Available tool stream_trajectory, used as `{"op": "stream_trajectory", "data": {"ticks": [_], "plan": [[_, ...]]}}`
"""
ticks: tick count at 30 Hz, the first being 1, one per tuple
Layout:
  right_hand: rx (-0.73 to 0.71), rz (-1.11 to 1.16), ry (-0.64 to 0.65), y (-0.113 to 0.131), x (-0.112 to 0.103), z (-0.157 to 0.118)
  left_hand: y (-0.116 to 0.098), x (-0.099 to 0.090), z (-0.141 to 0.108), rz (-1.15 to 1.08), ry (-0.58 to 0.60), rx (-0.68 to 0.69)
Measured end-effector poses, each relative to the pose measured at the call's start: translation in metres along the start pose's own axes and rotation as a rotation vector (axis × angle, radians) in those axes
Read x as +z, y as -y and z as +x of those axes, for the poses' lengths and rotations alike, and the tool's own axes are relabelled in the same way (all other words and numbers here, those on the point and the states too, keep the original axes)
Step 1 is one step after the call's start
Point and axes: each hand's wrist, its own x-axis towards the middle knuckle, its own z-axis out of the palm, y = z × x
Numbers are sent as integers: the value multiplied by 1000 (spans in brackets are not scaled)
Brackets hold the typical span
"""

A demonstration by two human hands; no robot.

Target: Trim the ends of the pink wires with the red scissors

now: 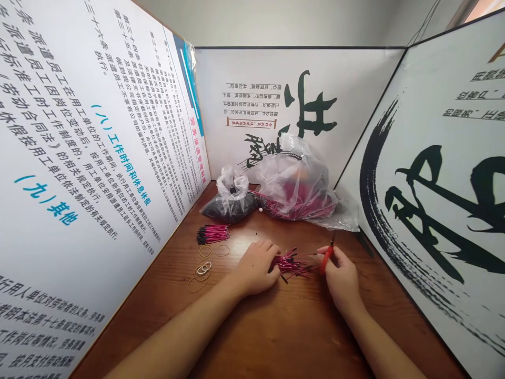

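My left hand lies on the table with its fingers curled round a loose bunch of thin pink wires with black ends. The wires fan out to the right from under the fingers. My right hand is closed on a small red-handled tool, just right of the wire ends. One dark end of the tool points upward; its exact kind does not show. A neat row of pink wires with black ends lies farther left, apart from both hands.
Several rubber bands lie left of my left hand. Behind stand a clear bag of small black pieces and a larger plastic bag of pink wires. Printed panels wall in the wooden table on three sides.
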Motion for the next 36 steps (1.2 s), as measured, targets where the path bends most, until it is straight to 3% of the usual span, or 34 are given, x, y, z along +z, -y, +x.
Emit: {"op": "stream_trajectory", "data": {"ticks": [7,18,21,25,27,30,33,36], "plan": [[-76,-11,-85,4,-3,-3,2,1,1,-34,-20,-15],[-419,-201,-123,20,-5,-12,3,1,4,-98,-2,93],[-523,-258,-40,29,-3,-16,1,3,5,-90,-16,110],[-635,-255,196,37,3,-22,-3,0,3,-60,-59,111],[-645,-228,266,36,5,-22,-3,-5,2,-28,-107,79],[-562,-194,233,29,5,-18,6,-22,12,57,-217,-32],[-442,-174,175,20,5,-14,24,-49,36,167,-324,-136],[-378,-160,175,16,7,-13,43,-78,66,268,-365,-156]]}}
